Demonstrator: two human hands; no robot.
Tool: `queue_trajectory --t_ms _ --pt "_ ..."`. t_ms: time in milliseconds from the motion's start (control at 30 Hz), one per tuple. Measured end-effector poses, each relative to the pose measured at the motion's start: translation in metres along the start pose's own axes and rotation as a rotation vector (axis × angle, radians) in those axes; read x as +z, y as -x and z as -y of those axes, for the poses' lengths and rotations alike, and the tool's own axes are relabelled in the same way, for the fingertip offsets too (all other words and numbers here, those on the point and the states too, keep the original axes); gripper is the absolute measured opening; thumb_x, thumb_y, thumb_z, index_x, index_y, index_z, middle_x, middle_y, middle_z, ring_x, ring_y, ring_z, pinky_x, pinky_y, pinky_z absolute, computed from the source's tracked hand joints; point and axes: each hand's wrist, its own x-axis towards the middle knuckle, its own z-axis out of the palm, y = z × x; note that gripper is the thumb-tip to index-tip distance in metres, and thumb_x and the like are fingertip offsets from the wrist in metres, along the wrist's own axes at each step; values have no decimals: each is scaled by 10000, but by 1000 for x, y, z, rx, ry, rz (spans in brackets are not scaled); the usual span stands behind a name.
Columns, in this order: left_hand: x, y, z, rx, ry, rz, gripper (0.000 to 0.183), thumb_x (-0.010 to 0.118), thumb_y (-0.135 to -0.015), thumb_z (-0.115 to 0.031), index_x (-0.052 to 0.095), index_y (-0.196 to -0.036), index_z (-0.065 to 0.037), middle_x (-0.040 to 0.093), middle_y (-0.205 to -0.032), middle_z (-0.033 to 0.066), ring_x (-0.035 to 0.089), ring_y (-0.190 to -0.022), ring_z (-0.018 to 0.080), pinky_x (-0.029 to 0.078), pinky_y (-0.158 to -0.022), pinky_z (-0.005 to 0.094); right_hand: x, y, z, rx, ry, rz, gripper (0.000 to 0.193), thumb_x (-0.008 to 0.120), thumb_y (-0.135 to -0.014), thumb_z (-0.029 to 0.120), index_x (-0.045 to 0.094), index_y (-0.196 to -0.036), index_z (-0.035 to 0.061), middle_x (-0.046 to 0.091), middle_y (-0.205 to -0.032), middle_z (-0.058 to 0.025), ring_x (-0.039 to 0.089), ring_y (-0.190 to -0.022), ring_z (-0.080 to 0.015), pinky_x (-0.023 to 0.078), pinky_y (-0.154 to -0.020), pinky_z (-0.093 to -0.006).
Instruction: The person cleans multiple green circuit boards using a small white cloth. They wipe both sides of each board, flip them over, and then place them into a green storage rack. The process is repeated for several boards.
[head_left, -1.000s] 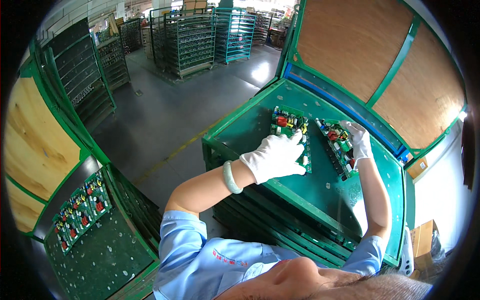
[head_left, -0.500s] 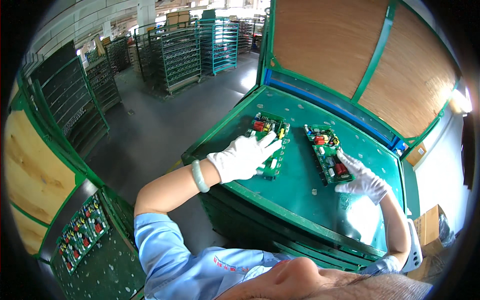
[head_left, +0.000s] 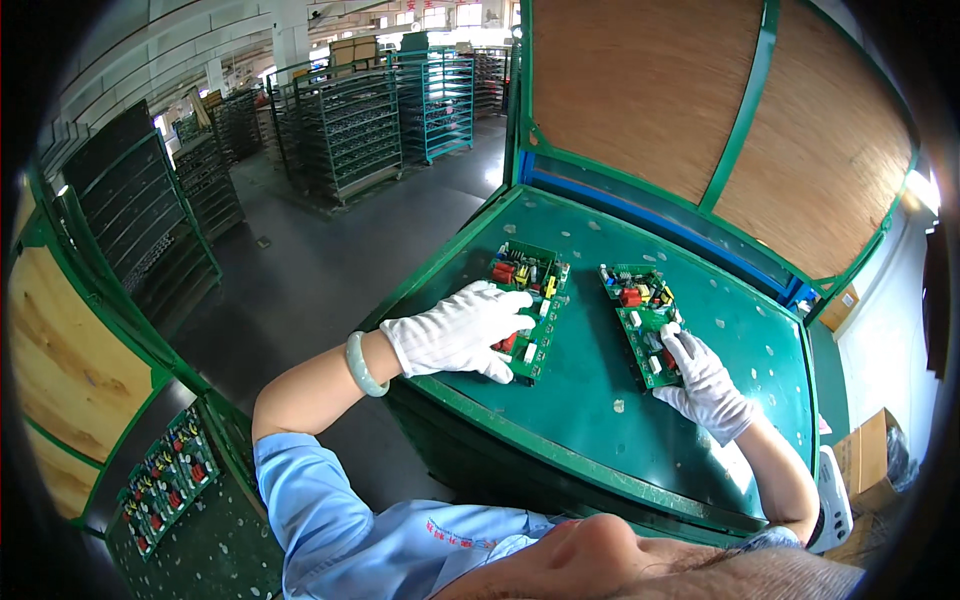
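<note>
left hand: white glove, laid flat with fingers spread over the near end of the left circuit board; nothing is pinched, the palm is pressed down on it.
right hand: white glove, fingers extended and resting on the near end of the right circuit board; thumb position is not shown, so whether the edge is gripped cannot be told.
boards: two green populated boards are laid flat, side by side and apart, at centre frame on the green tray surface.
tray: a raised wooden lid with green framing is seen at upper right.
handling: boards are judged light, stiff and fragile; red and yellow parts stand proud on top and could be bent or knocked. Bare edges are judged the safest hold, not the component side. The painted tray looks smooth, so a board could be slid easily under a flat palm.
bracelet: pale green, worn on the left wrist.
lower left: another tray of boards is seen, partly cut off by the frame edge.
upper left: green wire racks are seen on the shop floor.
hidden: near ends of both boards are covered by gloves; undersides are not visible; component types are too small to make out; the right forearm is cut off at the frame rim.
</note>
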Motion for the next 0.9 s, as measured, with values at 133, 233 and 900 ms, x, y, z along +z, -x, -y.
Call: queue_trajectory --t_ms 133,233,900 --pt "6 -4 0 32 -106 -47 712 764 -775 -456 583 -1316 -31 521 -1388 197 502 -1264 368 367 -1109 449 1 -2 5 41 -14 -7 946 849 -704 297 360 -1471 35 485 -1340 -247 519 -1182 -440 448 -1012 -484" --pt "20 -21 18 26 -264 -106 696 769 -764 -430 575 -1303 -34 513 -1402 177 495 -1288 350 370 -1119 444 1 -1 3 62 -7 -20 966 860 -685 296 361 -1470 36 488 -1338 -246 524 -1171 -437 456 -999 -484" --pt "64 -153 168 -452 -201 88 373 529 -924 -56 522 -1294 -4 309 -1566 231 669 -1013 400 541 -871 499 4 -5 9 114 -68 -139 807 834 -726 301 460 -1409 87 534 -1305 -182 553 -1081 -389 468 -948 -481"
